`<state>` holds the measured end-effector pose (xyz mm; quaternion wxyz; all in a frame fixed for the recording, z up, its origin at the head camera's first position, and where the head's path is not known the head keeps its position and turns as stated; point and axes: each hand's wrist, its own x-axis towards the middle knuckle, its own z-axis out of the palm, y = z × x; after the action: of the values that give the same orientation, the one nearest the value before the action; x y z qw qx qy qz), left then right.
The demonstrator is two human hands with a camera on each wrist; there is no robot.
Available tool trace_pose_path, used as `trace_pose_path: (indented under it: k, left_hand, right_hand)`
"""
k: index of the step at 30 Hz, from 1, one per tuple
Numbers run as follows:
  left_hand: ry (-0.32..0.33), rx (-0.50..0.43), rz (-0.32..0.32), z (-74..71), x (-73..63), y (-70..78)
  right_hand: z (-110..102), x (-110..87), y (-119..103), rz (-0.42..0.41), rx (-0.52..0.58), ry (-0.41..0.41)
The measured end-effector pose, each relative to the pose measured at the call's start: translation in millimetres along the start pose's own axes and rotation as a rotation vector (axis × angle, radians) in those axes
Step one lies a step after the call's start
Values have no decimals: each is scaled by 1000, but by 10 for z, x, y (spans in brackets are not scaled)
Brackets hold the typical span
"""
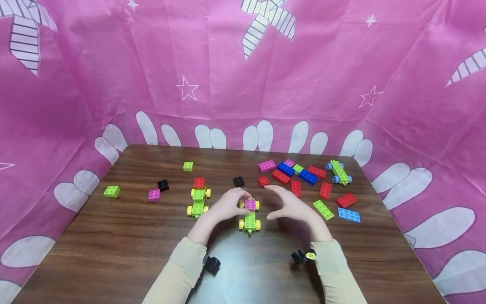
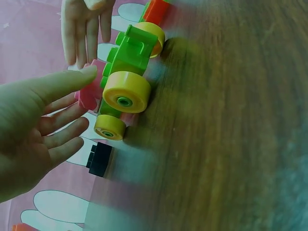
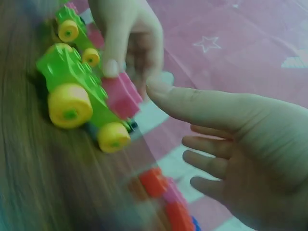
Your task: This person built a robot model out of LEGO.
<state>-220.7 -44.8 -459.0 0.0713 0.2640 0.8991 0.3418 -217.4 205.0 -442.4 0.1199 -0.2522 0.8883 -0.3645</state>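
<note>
A green toy car base with yellow wheels (image 1: 249, 220) stands on the table in front of me. A pink brick (image 1: 250, 204) sits on its far end. My left hand (image 1: 228, 204) pinches this brick, with the thumb (image 2: 72, 84) on the near side and the fingers round the far side. My right hand (image 1: 294, 207) hovers to the right, apart from the car, its thumb and fingers spread and holding nothing. Left of them stands a second green car base (image 1: 198, 208) with yellow wheels; a green brick and a red brick (image 1: 199, 183) are at its far end.
Black bricks (image 1: 238, 181), a pink brick (image 1: 154, 195) and green bricks (image 1: 112, 191) lie about the left and middle. Red, blue, pink and green bricks (image 1: 307, 177) cluster at the right, near a blue-wheeled car base (image 1: 339, 172). A pink cloth (image 1: 228, 84) hangs behind the table.
</note>
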Motion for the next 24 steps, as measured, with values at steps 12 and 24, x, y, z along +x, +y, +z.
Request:
trace_pose_path:
  k: [12,24]
  left_hand:
    - [2,15,-16,6,-11,-5]
    - [1,40,-2,31,-5,-23]
  right_hand:
    - [-558,-394,412,-37,-151,158]
    - [-798,-721,890,37,-223,112]
